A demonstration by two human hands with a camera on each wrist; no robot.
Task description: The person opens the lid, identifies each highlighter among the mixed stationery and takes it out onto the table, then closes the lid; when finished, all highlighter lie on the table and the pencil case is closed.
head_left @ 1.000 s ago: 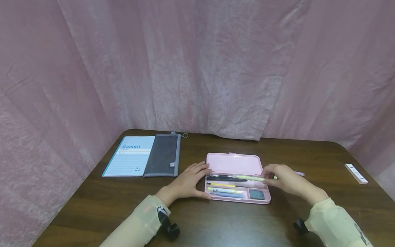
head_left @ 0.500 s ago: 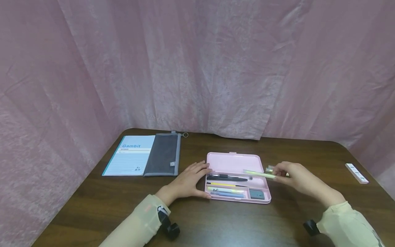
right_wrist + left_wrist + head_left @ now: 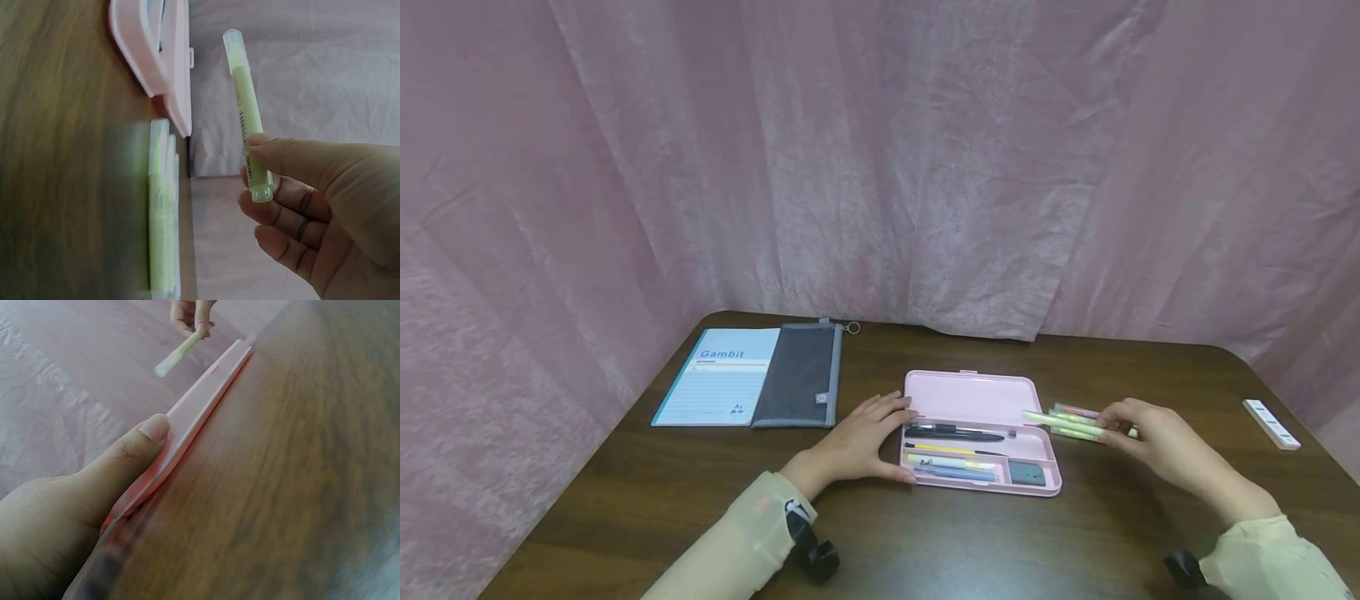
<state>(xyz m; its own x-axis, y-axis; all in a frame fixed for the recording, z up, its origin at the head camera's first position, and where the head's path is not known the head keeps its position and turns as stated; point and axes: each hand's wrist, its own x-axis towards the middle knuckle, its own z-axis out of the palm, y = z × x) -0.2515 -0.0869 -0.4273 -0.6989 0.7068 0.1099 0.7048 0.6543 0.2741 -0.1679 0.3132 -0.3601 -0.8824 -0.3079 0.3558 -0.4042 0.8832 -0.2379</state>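
Observation:
My right hand (image 3: 1172,446) pinches a yellow-green highlighter (image 3: 249,109) between thumb and fingers, its clear cap pointing away from the hand. It is held above several other highlighters (image 3: 161,212) lying on the table, just right of the pink pencil case (image 3: 972,395). My left hand (image 3: 861,442) rests at the left end of the case, fingers fairly straight, with its thumb (image 3: 155,428) against the near edge. The case lies with its lid open. Inside are black pens (image 3: 955,432), a thin yellow-and-black stick (image 3: 947,449), light-coloured pens (image 3: 951,462) and a dark grey-blue block (image 3: 1026,472).
To the left, a Gambit notebook (image 3: 718,383) lies beside a dark grey zip pouch (image 3: 793,379) with a ring. A small white box (image 3: 1272,424) sits at the far right of the brown table (image 3: 880,542). A pink curtain (image 3: 880,167) hangs behind.
My right hand has moved right with the highlighter, from over the pencil case to above the highlighters on the table, which have come into view. The left hand has stayed in place.

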